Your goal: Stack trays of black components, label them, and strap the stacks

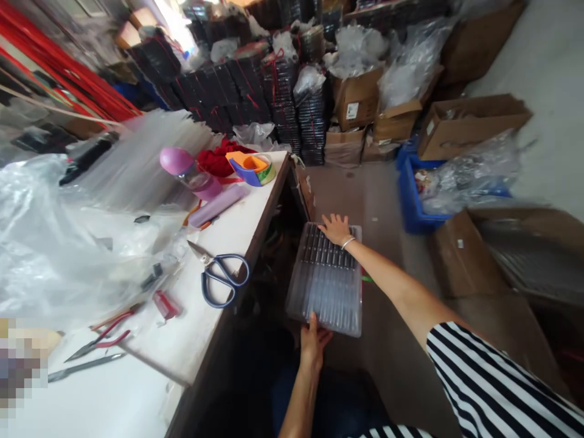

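A clear plastic tray (326, 295) with long ribbed rows is beside the worktable's edge, over the floor. Its far part looks dark; whether that is its contents or something showing through, I cannot tell. My left hand (314, 344) grips the near edge, thumb on top and fingers beneath. At the far end, my right hand (336, 229) lies flat on the tray with fingers spread. A bracelet circles that wrist.
On the white table (191, 340) at left lie scissors (223, 277), pliers (103, 344), a tape dispenser (250, 168) and plastic bags (41, 237). A blue crate (413, 194) and cardboard boxes (474, 121) stand to the right. Stacked black trays (310, 121) line the back.
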`<control>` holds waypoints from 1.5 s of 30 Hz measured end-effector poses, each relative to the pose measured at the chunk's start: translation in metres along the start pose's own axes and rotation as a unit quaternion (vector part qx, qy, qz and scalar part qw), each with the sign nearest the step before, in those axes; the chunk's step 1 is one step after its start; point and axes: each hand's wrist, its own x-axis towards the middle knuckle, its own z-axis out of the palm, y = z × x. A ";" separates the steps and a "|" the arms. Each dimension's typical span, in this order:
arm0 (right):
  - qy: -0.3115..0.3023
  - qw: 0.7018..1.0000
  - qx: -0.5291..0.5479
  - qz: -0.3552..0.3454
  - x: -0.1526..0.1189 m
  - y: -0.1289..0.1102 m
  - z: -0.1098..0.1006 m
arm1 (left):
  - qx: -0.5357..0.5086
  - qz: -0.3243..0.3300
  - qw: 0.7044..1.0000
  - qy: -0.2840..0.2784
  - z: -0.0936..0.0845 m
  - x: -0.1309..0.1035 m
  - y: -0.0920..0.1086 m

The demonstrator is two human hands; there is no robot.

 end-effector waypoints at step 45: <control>0.099 0.849 0.479 0.200 -0.330 0.042 -0.088 | 0.277 0.290 0.902 -0.158 -0.132 -0.152 0.089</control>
